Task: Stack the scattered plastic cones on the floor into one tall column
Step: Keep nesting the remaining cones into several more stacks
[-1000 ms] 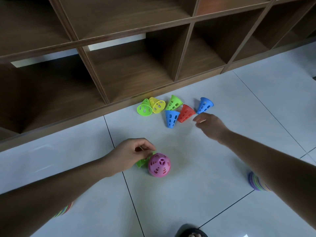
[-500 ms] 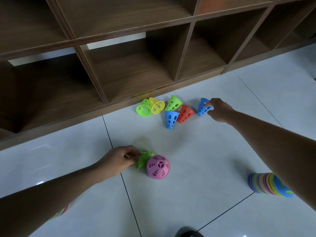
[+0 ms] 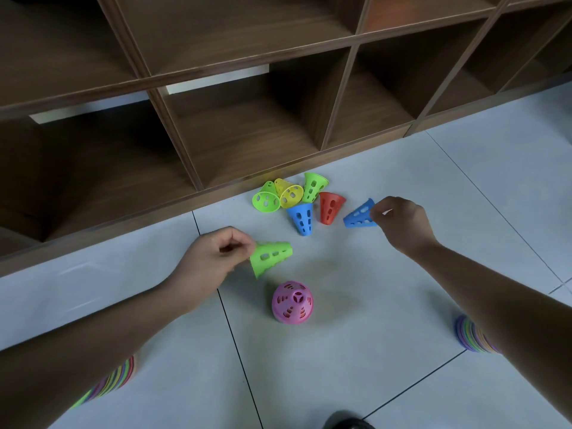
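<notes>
A pink cone [image 3: 292,301] stands upright on the floor tile, seen from above. My left hand [image 3: 210,261] pinches a green cone [image 3: 270,255] by its wide rim, held sideways above and left of the pink one. My right hand [image 3: 402,222] pinches a blue cone [image 3: 359,215] by its rim, lifted just right of the pile. The pile by the shelf holds a green cone [image 3: 266,200], a yellow cone [image 3: 289,192], another green cone [image 3: 314,187], a red cone [image 3: 329,207] and a blue cone [image 3: 301,217], all lying tipped.
A dark wooden cubby shelf [image 3: 247,125] runs along the back, close behind the pile. Striped stacks of coloured rings stand partly hidden behind my right forearm [image 3: 464,334] and my left forearm [image 3: 114,379]. A dark shoe tip [image 3: 346,424] shows at the bottom edge.
My left hand has lifted the green cone off the floor beside the pink cone. My right hand took hold of the far-right blue cone and pulled it away from the pile.
</notes>
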